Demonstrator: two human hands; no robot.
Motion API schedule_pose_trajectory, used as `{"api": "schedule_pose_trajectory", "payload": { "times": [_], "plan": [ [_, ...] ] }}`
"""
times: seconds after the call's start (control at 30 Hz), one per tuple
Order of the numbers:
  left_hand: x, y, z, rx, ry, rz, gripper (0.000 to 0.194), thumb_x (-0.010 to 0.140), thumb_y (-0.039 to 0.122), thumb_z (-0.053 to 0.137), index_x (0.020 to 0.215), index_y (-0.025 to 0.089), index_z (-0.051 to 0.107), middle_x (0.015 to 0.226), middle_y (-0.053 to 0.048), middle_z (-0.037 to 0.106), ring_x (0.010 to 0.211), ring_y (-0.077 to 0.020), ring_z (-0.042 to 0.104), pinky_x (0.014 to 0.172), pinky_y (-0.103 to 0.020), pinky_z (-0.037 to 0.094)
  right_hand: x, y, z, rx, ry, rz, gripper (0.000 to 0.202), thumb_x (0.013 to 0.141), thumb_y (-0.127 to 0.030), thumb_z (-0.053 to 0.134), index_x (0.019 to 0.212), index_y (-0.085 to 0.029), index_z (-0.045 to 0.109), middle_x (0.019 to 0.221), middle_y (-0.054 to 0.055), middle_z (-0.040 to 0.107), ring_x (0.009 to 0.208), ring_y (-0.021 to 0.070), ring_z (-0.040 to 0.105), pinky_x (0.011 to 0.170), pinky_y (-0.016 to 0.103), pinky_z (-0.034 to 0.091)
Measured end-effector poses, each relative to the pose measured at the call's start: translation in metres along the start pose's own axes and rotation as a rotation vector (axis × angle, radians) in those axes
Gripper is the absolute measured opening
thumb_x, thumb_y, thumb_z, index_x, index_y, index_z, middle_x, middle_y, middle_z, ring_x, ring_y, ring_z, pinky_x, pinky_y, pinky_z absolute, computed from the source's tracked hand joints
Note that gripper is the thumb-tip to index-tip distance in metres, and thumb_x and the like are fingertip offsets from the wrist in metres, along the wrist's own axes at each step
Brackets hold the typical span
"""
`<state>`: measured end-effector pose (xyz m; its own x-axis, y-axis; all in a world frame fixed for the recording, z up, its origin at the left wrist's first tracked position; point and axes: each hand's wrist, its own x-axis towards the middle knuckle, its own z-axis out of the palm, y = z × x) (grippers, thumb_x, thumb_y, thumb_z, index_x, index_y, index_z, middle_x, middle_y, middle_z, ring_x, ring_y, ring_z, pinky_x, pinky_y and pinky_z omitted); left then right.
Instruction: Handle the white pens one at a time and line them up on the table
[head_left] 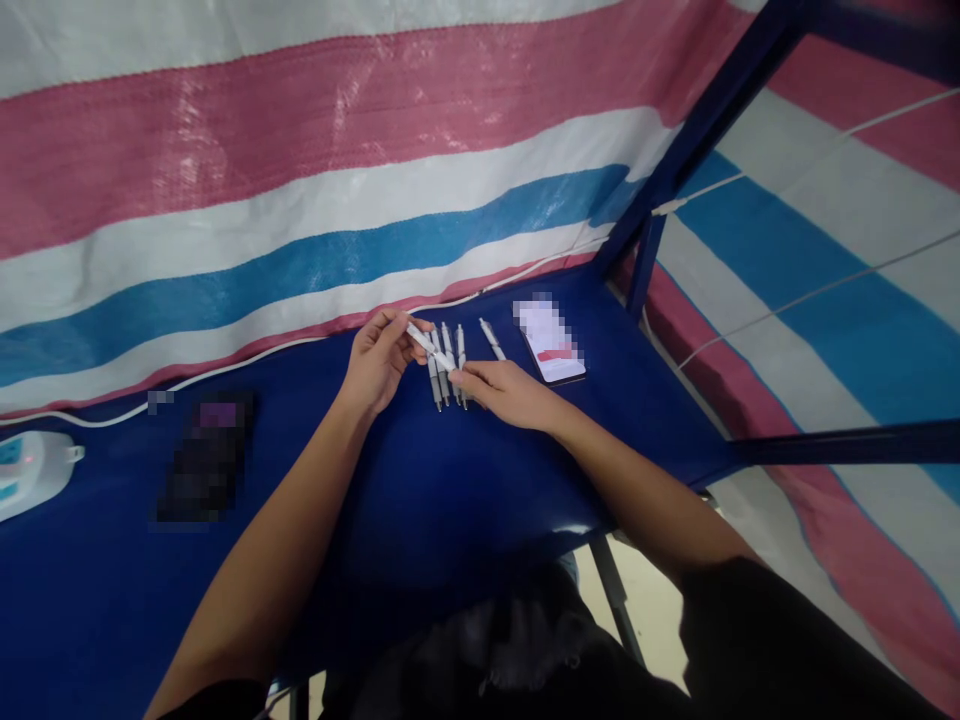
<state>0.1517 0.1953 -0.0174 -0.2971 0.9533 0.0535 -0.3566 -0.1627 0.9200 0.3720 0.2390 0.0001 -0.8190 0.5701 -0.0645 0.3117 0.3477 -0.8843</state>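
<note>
White pen [429, 346] pinched by left hand [381, 360] and right hand [510, 392] over pen row [446, 388], which might be scattered by slipping

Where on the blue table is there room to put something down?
Bare table shows between the pens and its near edge, and between the dark object and the left hand. It's crowded between that hand and the right hand, where pens lie close together and one is held; the phone lies farther right.
</note>
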Motion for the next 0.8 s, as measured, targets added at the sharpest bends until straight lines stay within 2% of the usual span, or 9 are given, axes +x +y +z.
{"api": "schedule_pose_trajectory", "payload": {
  "times": [0.13, 0.2, 0.3, 0.37, 0.43, 0.5, 0.57, 0.7, 0.8],
  "plan": [
    [0.0, 0.002, 0.0, -0.026, -0.015, 0.01, 0.028, 0.096, 0.042, 0.084, 0.091, 0.02, 0.068, 0.095, -0.006, 0.082, 0.067, -0.011, 0.071, 0.066, -0.023, 0.063, 0.003, 0.007, -0.004, 0.155, -0.056, -0.007, 0.062, 0.112, -0.069, 0.041, 0.073, -0.022, 0.052, 0.063, -0.002, 0.055, 0.062, 0.0132, 0.051, 0.069, 0.032, 0.04],
    [0.001, 0.002, -0.003, -0.002, -0.061, 0.017, 0.028, 0.093, 0.045, 0.087, 0.096, 0.021, 0.073, 0.096, -0.005, 0.082, 0.071, -0.0121, 0.073, 0.069, -0.024, 0.065, 0.005, 0.01, -0.005, 0.267, -0.059, 0.013, 0.065, 0.112, -0.071, 0.037, 0.067, -0.025, 0.043, 0.058, -0.003, 0.048, 0.055, 0.0118, 0.043, 0.061, 0.032, 0.035],
    [0.003, 0.0, -0.009, 0.151, -0.118, 0.03, 0.03, 0.088, 0.047, 0.092, 0.096, 0.021, 0.078, 0.08, -0.004, 0.079, 0.068, -0.0138, 0.075, 0.069, -0.025, 0.065, 0.006, 0.011, -0.007, 0.403, -0.091, 0.05, 0.061, 0.114, -0.069, 0.031, 0.069, -0.027, 0.03, 0.054, -0.006, 0.037, 0.048, 0.0114, 0.031, 0.053, 0.031, 0.027],
    [0.004, -0.002, -0.013, 0.25, -0.116, 0.039, 0.032, 0.087, 0.049, 0.093, 0.093, 0.02, 0.08, 0.071, -0.003, 0.076, 0.063, -0.0146, 0.075, 0.067, -0.026, 0.065, 0.004, 0.01, -0.009, 0.285, -0.073, 0.02, 0.059, 0.115, -0.064, 0.029, 0.069, -0.027, 0.032, 0.056, -0.005, 0.038, 0.05, 0.0123, 0.035, 0.055, 0.032, 0.03],
    [0.004, -0.004, -0.015, 0.296, -0.09, 0.036, 0.035, 0.086, 0.051, 0.093, 0.095, 0.019, 0.081, 0.069, -0.004, 0.076, 0.06, -0.0151, 0.075, 0.065, -0.027, 0.065, 0.002, 0.008, -0.012, -0.025, -0.003, -0.031, 0.054, 0.115, -0.057, 0.036, 0.072, -0.025, 0.042, 0.062, -0.002, 0.048, 0.058, 0.0142, 0.044, 0.062, 0.032, 0.033],
    [0.004, -0.006, -0.014, 0.308, -0.056, 0.02, 0.037, 0.084, 0.051, 0.093, 0.095, 0.018, 0.082, 0.071, -0.004, 0.077, 0.06, -0.0151, 0.075, 0.065, -0.027, 0.066, -0.001, 0.006, -0.015, -0.353, 0.092, -0.063, 0.041, 0.113, -0.049, 0.046, 0.083, -0.023, 0.052, 0.076, 0.003, 0.06, 0.069, 0.0173, 0.052, 0.066, 0.033, 0.033],
    [0.003, -0.009, -0.013, 0.304, -0.017, 0.005, 0.036, 0.084, 0.049, 0.094, 0.094, 0.017, 0.082, 0.074, -0.004, 0.078, 0.063, -0.0152, 0.076, 0.068, -0.028, 0.068, -0.003, 0.005, -0.019, -0.516, 0.167, -0.072, 0.03, 0.111, -0.045, 0.052, 0.094, -0.022, 0.057, 0.091, 0.006, 0.067, 0.078, 0.0201, 0.059, 0.068, 0.033, 0.033],
    [0.001, -0.016, -0.011, 0.252, 0.047, -0.005, 0.033, 0.084, 0.045, 0.094, 0.094, 0.016, 0.081, 0.076, -0.005, 0.079, 0.064, -0.0148, 0.077, 0.071, -0.028, 0.07, -0.003, 0.007, -0.023, -0.428, 0.205, -0.05, 0.033, 0.115, -0.046, 0.045, 0.095, -0.023, 0.057, 0.092, 0.006, 0.07, 0.08, 0.0206, 0.062, 0.071, 0.034, 0.039],
    [0.001, -0.02, -0.011, 0.177, 0.105, 0.005, 0.031, 0.083, 0.041, 0.096, 0.093, 0.015, 0.082, 0.075, -0.004, 0.078, 0.064, -0.0136, 0.077, 0.072, -0.026, 0.07, 0.0, 0.011, -0.022, -0.372, 0.273, -0.033, 0.026, 0.106, -0.047, 0.065, 0.112, -0.023, 0.057, 0.105, 0.008, 0.073, 0.079, 0.0204, 0.063, 0.072, 0.035, 0.043]
  ]
}}
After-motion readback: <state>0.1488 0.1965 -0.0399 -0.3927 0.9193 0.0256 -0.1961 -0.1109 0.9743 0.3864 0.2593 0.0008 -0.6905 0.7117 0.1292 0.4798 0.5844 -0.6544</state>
